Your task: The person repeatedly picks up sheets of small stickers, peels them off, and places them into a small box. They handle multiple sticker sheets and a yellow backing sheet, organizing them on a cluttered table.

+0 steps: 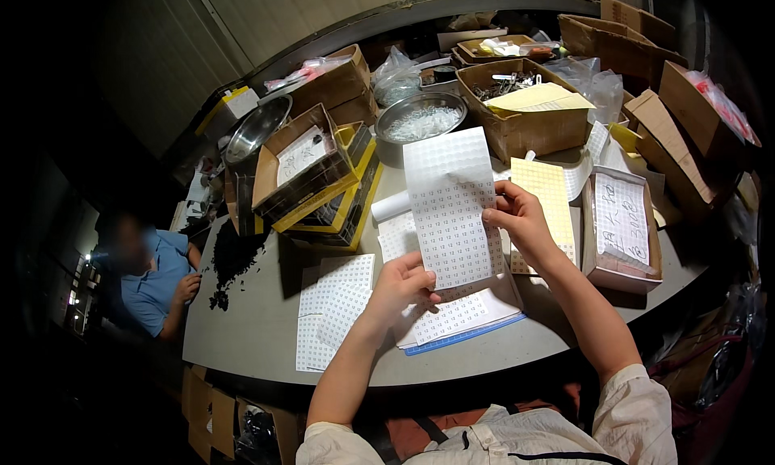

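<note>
My left hand (pixel 404 289) pinches the lower left corner of a white sticker sheet (pixel 456 231). My right hand (pixel 523 221) grips the same sheet by its right edge, thumb in front. Rows of small printed labels cover the lower part, while the upper part looks unprinted. Beneath it, on the table, lies a stack of similar sheets (pixel 440 324) over something flat with a blue edge (pixel 464 336). Several loose white label sheets (pixel 335 307) overlap to the left of my left hand. A yellow label sheet (pixel 541 203) lies just beyond my right hand.
Stacked black-and-yellow boxes (pixel 351 203) and a pile of small black pieces (pixel 234 259) are on the left. Behind stand a metal bowl (pixel 424 102) of clear pieces and a cardboard box (pixel 529 134). A paper-lined box (pixel 622 247) sits right. A person (pixel 157 279) sits at the left.
</note>
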A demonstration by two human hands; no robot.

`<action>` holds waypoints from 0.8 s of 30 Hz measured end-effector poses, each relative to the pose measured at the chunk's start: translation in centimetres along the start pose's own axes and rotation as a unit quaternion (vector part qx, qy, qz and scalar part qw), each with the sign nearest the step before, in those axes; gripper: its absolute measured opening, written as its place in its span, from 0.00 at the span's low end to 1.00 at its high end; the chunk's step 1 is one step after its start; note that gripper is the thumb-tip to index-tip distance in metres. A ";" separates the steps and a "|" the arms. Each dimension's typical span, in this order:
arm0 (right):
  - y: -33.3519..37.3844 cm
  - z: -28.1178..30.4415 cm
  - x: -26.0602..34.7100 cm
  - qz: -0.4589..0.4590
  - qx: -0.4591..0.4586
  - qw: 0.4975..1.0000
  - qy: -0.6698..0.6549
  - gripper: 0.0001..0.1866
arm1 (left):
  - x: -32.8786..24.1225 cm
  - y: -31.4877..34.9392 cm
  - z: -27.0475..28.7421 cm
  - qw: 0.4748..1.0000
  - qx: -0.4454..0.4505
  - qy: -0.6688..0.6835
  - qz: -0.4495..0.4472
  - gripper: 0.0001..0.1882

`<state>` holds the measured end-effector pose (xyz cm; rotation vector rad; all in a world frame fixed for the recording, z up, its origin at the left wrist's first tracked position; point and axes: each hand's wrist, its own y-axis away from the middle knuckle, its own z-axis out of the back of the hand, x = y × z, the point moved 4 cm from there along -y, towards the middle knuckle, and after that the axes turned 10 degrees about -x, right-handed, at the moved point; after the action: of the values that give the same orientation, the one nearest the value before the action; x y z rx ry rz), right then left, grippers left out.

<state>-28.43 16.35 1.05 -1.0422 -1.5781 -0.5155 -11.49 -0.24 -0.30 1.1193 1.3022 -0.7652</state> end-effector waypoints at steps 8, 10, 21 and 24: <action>0.3 -0.2 0.0 0.014 -0.007 1.000 0.023 0.16 | -0.1 0.1 0.1 1.000 -0.006 -0.009 -0.015 0.16; 0.2 -0.2 -0.2 0.016 -0.007 1.000 0.024 0.16 | -0.2 0.1 0.1 0.999 -0.014 -0.018 -0.022 0.15; 0.0 0.0 -0.6 0.016 0.009 0.999 0.028 0.19 | -0.5 0.3 0.5 0.995 -0.039 -0.071 -0.061 0.15; 0.3 -0.2 -0.4 0.006 0.016 0.999 0.036 0.19 | -0.4 0.1 0.7 0.995 -0.035 -0.064 -0.069 0.15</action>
<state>-28.13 16.21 0.64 -0.9995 -1.5112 -0.5123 -11.18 -0.95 0.08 0.9177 1.2976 -0.8716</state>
